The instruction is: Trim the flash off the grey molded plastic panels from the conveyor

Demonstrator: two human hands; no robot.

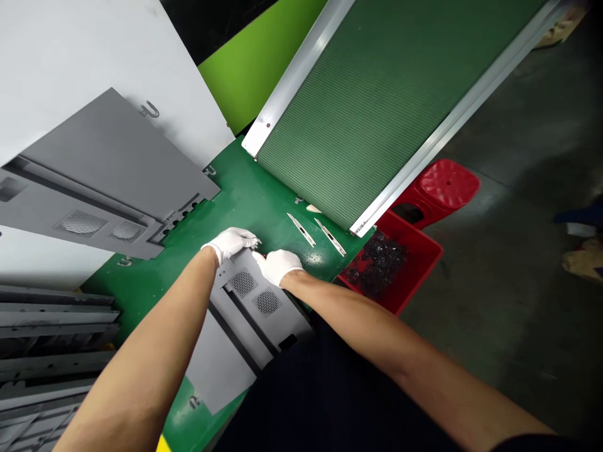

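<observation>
A grey metal panel (271, 317) with two vent grilles lies on the green worktop (240, 188) close to my body. My left hand (230, 243), in a white glove, is at the panel's far edge with its fingers closed on a small metal bit I cannot make out. Beside it, my right hand (281, 265), gloved too, is curled at the same edge. A spot of red shows near its fingertips; what it grips is hidden. Two thin slotted metal strips (301, 230) lie beyond my hands.
A ribbed green conveyor (339, 132) ends at the worktop's far side. A red bin (424, 260) of small dark pieces and a red stool (450, 183) stand right. Another grey panel (117, 157) leans left, above stacked panels (51, 333). Small hooks (194, 402) lie about.
</observation>
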